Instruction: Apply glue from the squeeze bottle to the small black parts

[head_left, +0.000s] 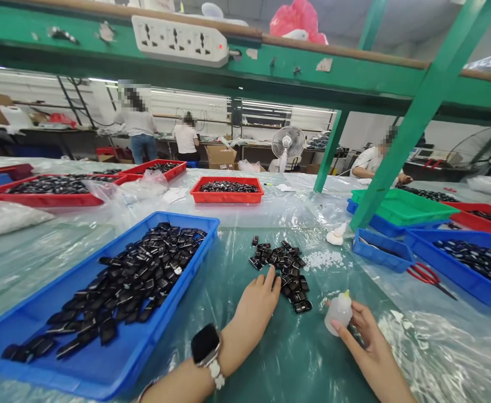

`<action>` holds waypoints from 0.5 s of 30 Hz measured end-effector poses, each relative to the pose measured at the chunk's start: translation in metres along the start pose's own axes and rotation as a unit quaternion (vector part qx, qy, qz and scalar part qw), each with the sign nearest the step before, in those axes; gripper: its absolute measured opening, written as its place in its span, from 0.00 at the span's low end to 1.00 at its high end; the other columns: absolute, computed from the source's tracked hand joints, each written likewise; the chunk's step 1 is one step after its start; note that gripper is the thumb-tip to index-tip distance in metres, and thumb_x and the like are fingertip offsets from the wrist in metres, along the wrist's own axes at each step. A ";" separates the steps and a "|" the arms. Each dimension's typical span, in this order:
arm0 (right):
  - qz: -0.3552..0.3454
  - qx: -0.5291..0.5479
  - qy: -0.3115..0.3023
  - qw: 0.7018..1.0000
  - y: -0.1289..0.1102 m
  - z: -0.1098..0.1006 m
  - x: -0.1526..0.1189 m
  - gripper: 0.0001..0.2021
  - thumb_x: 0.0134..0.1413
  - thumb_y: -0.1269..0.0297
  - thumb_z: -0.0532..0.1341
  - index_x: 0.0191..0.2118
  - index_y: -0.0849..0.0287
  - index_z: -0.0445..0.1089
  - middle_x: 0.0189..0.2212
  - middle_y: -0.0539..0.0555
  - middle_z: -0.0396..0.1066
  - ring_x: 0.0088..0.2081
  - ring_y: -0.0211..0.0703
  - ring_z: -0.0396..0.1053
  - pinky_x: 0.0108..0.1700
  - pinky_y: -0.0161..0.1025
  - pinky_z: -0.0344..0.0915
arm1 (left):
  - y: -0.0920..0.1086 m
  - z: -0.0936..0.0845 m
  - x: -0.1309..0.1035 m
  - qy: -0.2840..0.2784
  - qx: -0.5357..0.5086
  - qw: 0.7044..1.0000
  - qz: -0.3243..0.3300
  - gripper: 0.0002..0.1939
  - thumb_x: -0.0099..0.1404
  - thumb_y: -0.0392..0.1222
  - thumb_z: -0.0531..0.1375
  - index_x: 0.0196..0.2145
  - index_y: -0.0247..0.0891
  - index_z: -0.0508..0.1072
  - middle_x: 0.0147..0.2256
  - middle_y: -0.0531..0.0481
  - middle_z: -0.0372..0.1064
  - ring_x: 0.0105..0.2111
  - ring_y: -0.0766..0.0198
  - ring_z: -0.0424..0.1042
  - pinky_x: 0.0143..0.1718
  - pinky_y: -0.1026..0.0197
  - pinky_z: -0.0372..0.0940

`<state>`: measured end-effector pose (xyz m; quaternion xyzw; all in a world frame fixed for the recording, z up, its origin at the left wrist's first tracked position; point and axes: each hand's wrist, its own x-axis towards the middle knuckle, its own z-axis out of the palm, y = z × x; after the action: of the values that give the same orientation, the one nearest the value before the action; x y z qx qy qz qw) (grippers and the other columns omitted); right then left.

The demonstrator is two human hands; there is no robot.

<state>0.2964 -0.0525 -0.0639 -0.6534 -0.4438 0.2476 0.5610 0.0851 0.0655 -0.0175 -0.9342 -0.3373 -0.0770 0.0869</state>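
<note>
My left hand (256, 302), with a dark watch on its wrist, reaches to the near-left edge of a loose pile of small black parts (289, 271) on the green mat. Its fingers are stretched out and touch or hover just over the parts; which of the two is unclear. In my right hand (365, 336) is a small whitish bottle (338, 314) with a yellow tip pointing up, held between thumb and fingers. Small white pieces (325, 259) lie scattered just right of the pile. A large blue tray (145, 350) at the left holds many similar black parts.
Red scissors (425, 274) lie beside a small blue bin (382, 252) at the right. A white squat bottle (336, 235) stands behind the white pieces. A red tray (226, 197) sits farther back. A green shelf beam (270, 73) spans overhead. Several people work beyond.
</note>
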 end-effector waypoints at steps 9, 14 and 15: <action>0.027 -0.007 0.031 0.999 0.009 -0.007 -0.004 0.27 0.54 0.42 0.63 0.53 0.52 0.62 0.54 0.61 0.73 0.55 0.55 0.70 0.50 0.44 0.68 | -0.015 0.003 -0.004 0.022 -0.066 0.998 -0.004 0.07 0.71 0.29 0.54 0.38 0.34 0.71 0.40 0.44 0.72 0.40 0.55 0.73 0.42 0.52 0.70; 0.056 -0.021 0.013 0.998 -0.005 -0.005 -0.008 0.29 0.50 0.39 0.64 0.52 0.53 0.66 0.53 0.61 0.73 0.55 0.58 0.69 0.47 0.44 0.69 | -0.022 0.016 -0.003 0.052 -0.104 0.993 -0.007 0.13 0.75 0.35 0.51 0.55 0.37 0.65 0.58 0.39 0.65 0.58 0.48 0.64 0.56 0.44 0.64; 0.059 -0.024 0.020 0.998 -0.009 -0.004 -0.009 0.29 0.52 0.39 0.63 0.52 0.53 0.66 0.54 0.61 0.72 0.56 0.58 0.68 0.47 0.44 0.69 | -0.023 0.017 -0.003 0.052 -0.115 0.992 -0.005 0.12 0.75 0.35 0.51 0.53 0.37 0.66 0.57 0.40 0.67 0.58 0.49 0.64 0.55 0.44 0.64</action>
<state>0.2929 -0.0626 -0.0560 -0.6965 -0.3988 0.2567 0.5385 0.0697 0.0844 -0.0323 -0.9310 -0.3263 -0.1637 -0.0040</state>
